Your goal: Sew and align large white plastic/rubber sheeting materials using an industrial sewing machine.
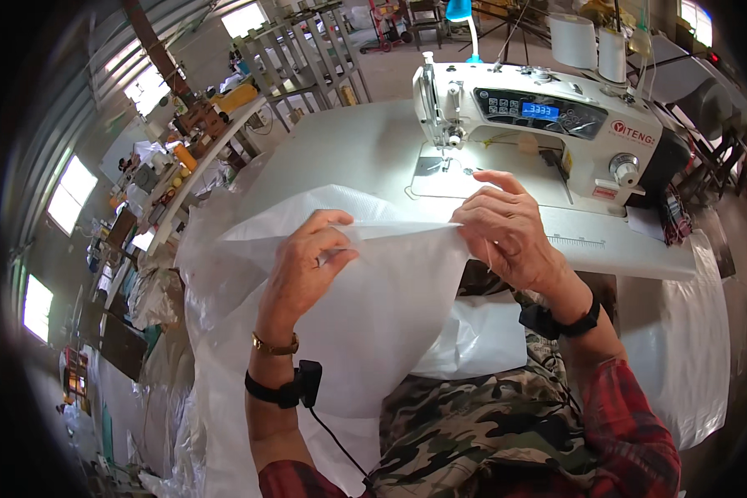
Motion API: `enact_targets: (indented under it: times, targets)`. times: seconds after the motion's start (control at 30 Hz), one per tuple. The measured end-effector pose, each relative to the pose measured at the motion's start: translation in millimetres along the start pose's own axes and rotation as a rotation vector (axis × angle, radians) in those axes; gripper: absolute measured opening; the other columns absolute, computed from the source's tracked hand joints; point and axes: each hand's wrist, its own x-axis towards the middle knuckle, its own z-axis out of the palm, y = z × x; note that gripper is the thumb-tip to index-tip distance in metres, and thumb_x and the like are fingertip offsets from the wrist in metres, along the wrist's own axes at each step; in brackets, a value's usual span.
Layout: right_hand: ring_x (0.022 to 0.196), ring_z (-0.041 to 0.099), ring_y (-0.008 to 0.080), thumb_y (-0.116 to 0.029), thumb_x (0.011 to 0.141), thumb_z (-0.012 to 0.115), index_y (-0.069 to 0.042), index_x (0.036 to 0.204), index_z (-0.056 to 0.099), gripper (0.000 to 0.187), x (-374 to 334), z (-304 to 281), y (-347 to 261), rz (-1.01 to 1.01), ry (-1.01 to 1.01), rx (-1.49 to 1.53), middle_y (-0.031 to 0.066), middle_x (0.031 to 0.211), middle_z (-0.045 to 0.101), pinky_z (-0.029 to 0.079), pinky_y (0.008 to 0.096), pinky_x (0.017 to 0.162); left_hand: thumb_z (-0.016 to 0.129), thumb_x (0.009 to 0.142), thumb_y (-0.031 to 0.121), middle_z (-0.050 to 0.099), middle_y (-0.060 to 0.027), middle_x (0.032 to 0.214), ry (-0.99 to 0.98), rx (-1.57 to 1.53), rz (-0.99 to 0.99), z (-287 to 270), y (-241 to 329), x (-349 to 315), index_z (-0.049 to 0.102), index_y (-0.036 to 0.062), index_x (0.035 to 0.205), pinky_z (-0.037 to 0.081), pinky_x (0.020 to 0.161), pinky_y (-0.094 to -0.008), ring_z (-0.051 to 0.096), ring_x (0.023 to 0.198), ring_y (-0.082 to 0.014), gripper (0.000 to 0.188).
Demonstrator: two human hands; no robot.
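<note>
A large white, finely ribbed plastic sheet (373, 307) hangs from the sewing table over my lap. My right hand (506, 228) pinches the sheet's upper edge between thumb and fingers, just in front of the sewing machine (548, 108). To the left, the curled fingers of my left hand (303, 257) hold the same edge, and a fold stretches between both hands. Part of that grip is hidden by the fingers. Beyond my right hand, the lit needle and presser foot (448, 162) stand over the needle plate, with the sheet apart from them.
The pale sewing table (332, 153) spreads behind the sheet. Thread cones (573, 41) stand behind the machine, and a blue lamp (458, 10) rises at the back. More white sheeting (681, 349) hangs at the right edge. A cluttered workbench (170, 212) runs along the left.
</note>
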Motion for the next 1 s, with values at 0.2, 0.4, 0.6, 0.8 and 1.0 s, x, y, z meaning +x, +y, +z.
enact_targets:
  times: [0.2, 0.4, 0.6, 0.8, 1.0]
  targets:
    - [0.071, 0.060, 0.0278, -0.005, 0.087, 0.059, -0.001, 0.085, 0.058, 0.004, 3, 8, -8, 0.145, 0.244, -0.043, 0.0092, 0.074, 0.059, 0.047, 0.0386, 0.077, 0.067, 0.085, 0.003, 0.059, -0.0033, 0.078, 0.012, 0.099, -0.007, -30, 28, -7, 0.059, -0.0006, 0.085, 0.039, 0.054, -0.0252, 0.049, 0.056, -0.0092, 0.008]
    - [0.059, 0.055, 0.0328, 0.007, 0.089, 0.051, 0.002, 0.103, 0.053, 0.015, 2, 12, -21, 0.314, 0.445, 0.076, 0.0153, 0.075, 0.055, 0.044, 0.0358, 0.055, 0.063, 0.086, 0.003, 0.050, 0.0035, 0.061, -0.052, -0.474, -0.191, -47, 52, -15, 0.061, -0.0044, 0.086, 0.032, 0.051, -0.0218, 0.041, 0.056, -0.0045, 0.007]
    - [0.066, 0.061, 0.0322, 0.011, 0.078, 0.057, 0.000, 0.106, 0.051, 0.032, 7, 16, -27, 0.235, 0.307, 0.015, 0.0142, 0.080, 0.057, 0.048, 0.0381, 0.058, 0.065, 0.086, 0.006, 0.061, -0.0119, 0.096, -0.042, 0.419, 0.006, -44, 52, 7, 0.065, -0.0001, 0.095, 0.046, 0.064, -0.0297, 0.058, 0.070, -0.0177, 0.011]
    - [0.062, 0.060, 0.0296, 0.010, 0.077, 0.057, 0.000, 0.106, 0.053, 0.030, 18, 30, -39, 0.177, 0.343, -0.016, 0.0133, 0.081, 0.059, 0.047, 0.0362, 0.055, 0.066, 0.085, 0.008, 0.063, -0.0138, 0.106, 0.285, 0.497, 0.325, -9, 97, 21, 0.059, -0.0032, 0.117, 0.048, 0.090, -0.0387, 0.060, 0.096, -0.0307, 0.034]
    - [0.064, 0.061, 0.0289, 0.006, 0.080, 0.060, -0.001, 0.105, 0.056, 0.027, 22, 29, -47, 0.137, 0.369, -0.066, 0.0118, 0.081, 0.059, 0.047, 0.0368, 0.055, 0.070, 0.085, 0.010, 0.057, -0.0103, 0.073, 0.217, 0.122, 0.316, 13, 99, 49, 0.058, 0.0010, 0.089, 0.041, 0.055, -0.0354, 0.052, 0.059, -0.0234, 0.015]
